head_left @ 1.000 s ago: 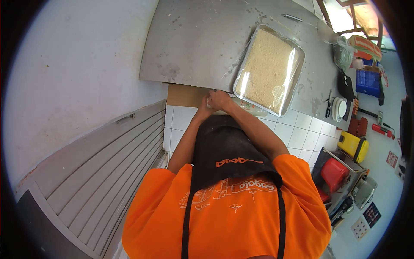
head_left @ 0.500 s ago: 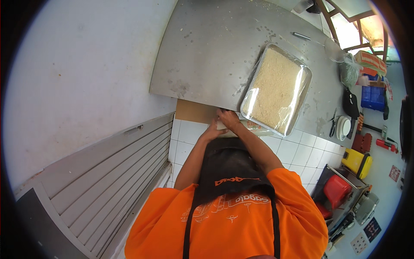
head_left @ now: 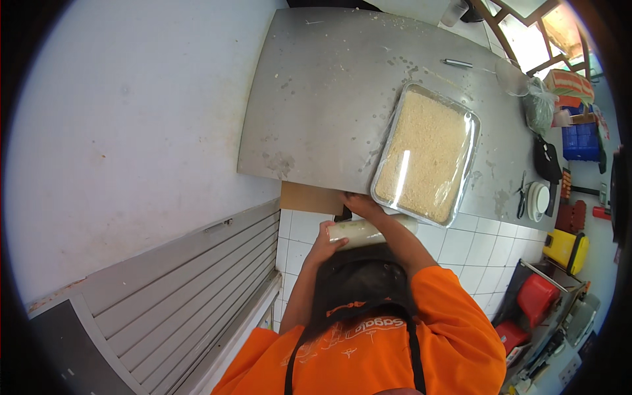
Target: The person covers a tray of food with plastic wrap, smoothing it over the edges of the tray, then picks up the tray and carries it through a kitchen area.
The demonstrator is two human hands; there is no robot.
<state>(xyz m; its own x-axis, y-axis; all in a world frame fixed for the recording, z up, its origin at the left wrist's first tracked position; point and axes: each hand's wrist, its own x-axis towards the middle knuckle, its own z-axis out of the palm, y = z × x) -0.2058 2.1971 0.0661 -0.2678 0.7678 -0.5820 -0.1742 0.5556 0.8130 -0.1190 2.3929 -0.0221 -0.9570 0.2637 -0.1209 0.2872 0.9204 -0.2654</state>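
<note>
A long, pale, rounded packet [head_left: 362, 232] lies across the front of my black apron, below the table's near edge. My left hand [head_left: 324, 243] is wrapped round its left end, thumb on top. My right hand [head_left: 361, 204] is beyond the packet, right at the table edge, and my right forearm crosses over the packet. Its fingertips are hard to make out, next to a small dark thing and a brown cardboard surface [head_left: 309, 197] below the table top. On the table, just right of my right hand, a metal tray [head_left: 454, 219] holds light crumbs [head_left: 428, 151] under clear plastic film.
The steel table [head_left: 316, 99] spreads out ahead, with a whitewashed wall [head_left: 145, 118] on the left. A metal-handled tool [head_left: 457, 63], a bag of greens [head_left: 540, 108], scissors [head_left: 522, 197] and white round lids [head_left: 538, 201] lie along its right side. A slatted shutter [head_left: 184, 283] stands at lower left.
My hands were close together at the table edge. Now my left hand has drawn back and holds the packet's left end, and more of the packet shows. The view has shifted slightly.
</note>
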